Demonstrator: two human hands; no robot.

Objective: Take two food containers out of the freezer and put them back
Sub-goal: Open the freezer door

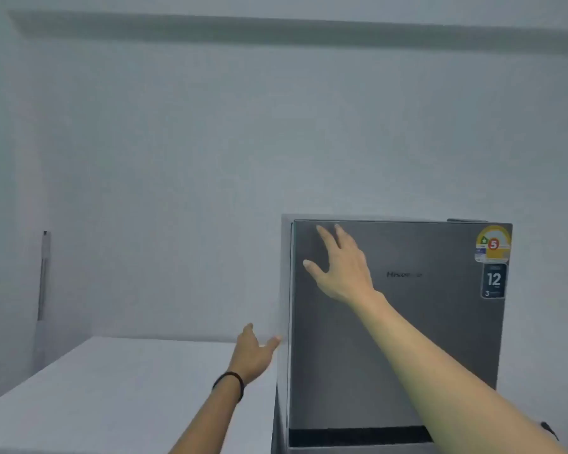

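Note:
The grey freezer door (440, 339) at the top of a fridge fills the right half of the view and looks shut. My right hand (340, 263) lies flat against the door's upper left part, fingers spread. My left hand (253, 352) reaches to the door's left edge at mid height, fingers apart, thumb near the side of the cabinet, holding nothing. A dark band circles my left wrist. No food containers are in sight; the freezer's inside is hidden.
A white counter top (118, 388) runs along the left, beside the fridge. A pale wall (177, 158) stands behind. Stickers (493, 247) sit on the door's upper right corner. A thin vertical bar (42, 276) hangs on the left wall.

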